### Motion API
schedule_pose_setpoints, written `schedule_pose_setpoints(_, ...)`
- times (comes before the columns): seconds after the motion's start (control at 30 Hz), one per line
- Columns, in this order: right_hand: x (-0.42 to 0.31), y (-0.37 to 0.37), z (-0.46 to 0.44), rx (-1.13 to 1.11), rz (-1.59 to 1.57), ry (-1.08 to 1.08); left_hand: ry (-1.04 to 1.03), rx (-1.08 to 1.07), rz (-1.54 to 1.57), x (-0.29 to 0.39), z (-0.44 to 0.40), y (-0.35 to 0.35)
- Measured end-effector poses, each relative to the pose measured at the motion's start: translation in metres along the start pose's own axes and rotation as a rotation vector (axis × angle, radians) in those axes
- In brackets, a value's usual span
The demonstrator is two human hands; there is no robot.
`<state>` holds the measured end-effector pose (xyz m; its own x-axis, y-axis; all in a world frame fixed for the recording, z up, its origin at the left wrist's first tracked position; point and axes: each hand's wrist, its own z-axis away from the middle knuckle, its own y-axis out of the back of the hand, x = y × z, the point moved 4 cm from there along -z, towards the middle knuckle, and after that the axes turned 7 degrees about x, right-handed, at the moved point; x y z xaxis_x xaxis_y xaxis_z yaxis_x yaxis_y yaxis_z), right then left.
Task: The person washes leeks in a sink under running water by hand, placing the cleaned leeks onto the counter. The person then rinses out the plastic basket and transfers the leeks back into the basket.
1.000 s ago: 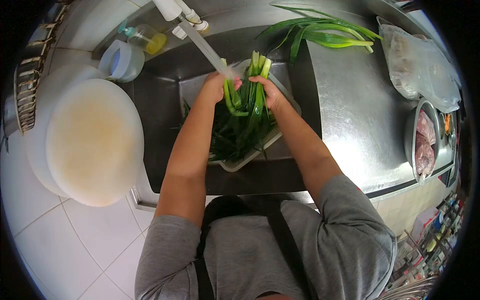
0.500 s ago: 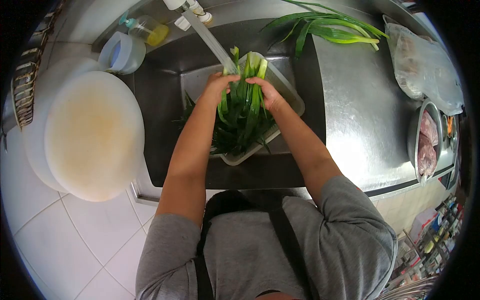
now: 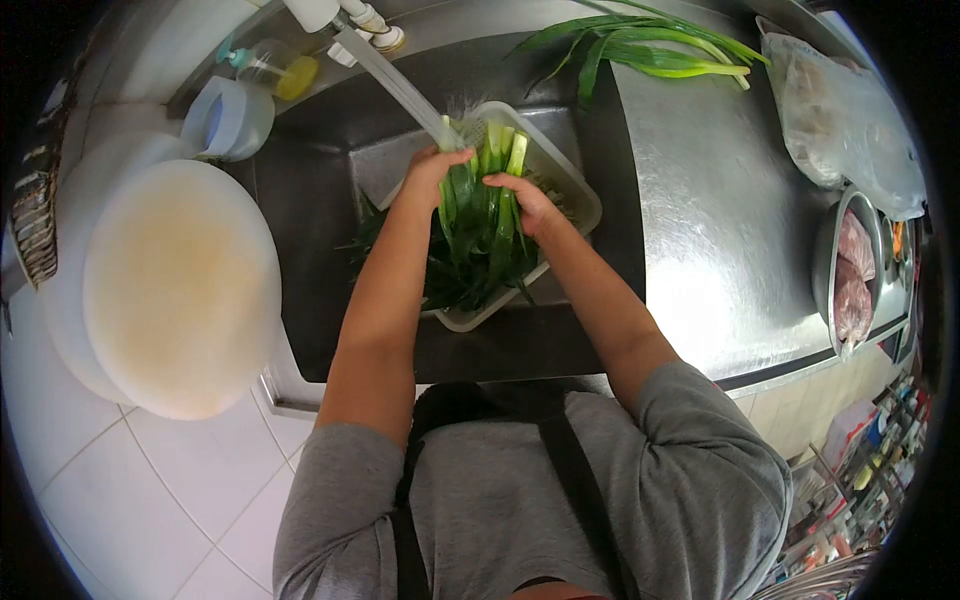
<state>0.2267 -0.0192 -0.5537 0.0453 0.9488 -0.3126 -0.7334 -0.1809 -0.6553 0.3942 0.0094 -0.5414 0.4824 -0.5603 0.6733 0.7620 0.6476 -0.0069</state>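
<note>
Green stalks [image 3: 503, 232] held under running water [image 3: 398, 88].
Clamped in fingers of left hand [image 3: 430, 173] and right hand [image 3: 530, 205]; basket [image 3: 587, 208] beneath.

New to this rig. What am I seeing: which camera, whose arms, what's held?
No machine here: one person works bare-handed, and the single camera is worn on their head, looking forward and down, so their own arms reach away from you. The left hand and right hand hold a bunch of long green stalks over a pale basket in the dark sink. Water runs from the white tap near the left hand. On the steel counter to the right are loose stalks, a plastic bag and a metal bowl holding what looks like bagged meat.
</note>
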Motion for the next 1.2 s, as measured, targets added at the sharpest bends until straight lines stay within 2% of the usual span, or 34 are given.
schedule_pose_setpoints(0.13,0.006,0.027,-0.012,0.048,-0.109,-0.002,0.076,0.019,-0.12,0.012,0.035,-0.007)
schedule_pose_setpoints(0.23,0.005,0.038,-0.012,0.067,-0.152,0.0,-0.011,0.2,-0.246,0.006,0.04,0.001)
schedule_pose_setpoints(0.33,0.003,0.04,-0.011,0.071,-0.194,0.034,0.003,0.198,-0.278,-0.001,0.048,0.01)
schedule_pose_setpoints(0.4,-0.001,0.038,-0.005,0.102,-0.201,0.035,-0.036,0.159,-0.255,-0.007,0.057,0.011)
schedule_pose_setpoints(0.53,-0.005,0.043,-0.017,-0.004,-0.235,0.053,-0.086,0.082,-0.211,-0.009,0.075,0.01)
schedule_pose_setpoints(0.63,-0.007,0.039,-0.016,-0.032,-0.245,0.048,-0.135,-0.06,-0.121,-0.01,0.072,0.01)
schedule_pose_setpoints(0.73,-0.011,0.029,-0.015,-0.023,-0.225,0.047,-0.156,0.003,-0.071,-0.001,0.075,0.01)
schedule_pose_setpoints(0.93,-0.018,0.008,-0.022,0.004,-0.167,0.069,-0.042,0.132,-0.094,0.021,0.056,0.01)
schedule_pose_setpoints(1.03,-0.024,-0.013,-0.018,-0.005,-0.156,0.036,-0.099,0.049,0.114,0.014,0.022,0.017)
schedule_pose_setpoints(1.07,-0.029,-0.024,-0.01,-0.084,-0.14,0.032,-0.123,0.072,0.125,0.014,0.018,0.018)
schedule_pose_setpoints(1.1,-0.031,-0.023,-0.017,-0.064,-0.127,0.045,-0.147,0.093,0.136,0.018,0.02,0.013)
schedule_pose_setpoints(1.2,-0.031,-0.022,-0.028,-0.027,-0.097,0.043,-0.178,0.14,-0.01,0.028,0.028,0.001)
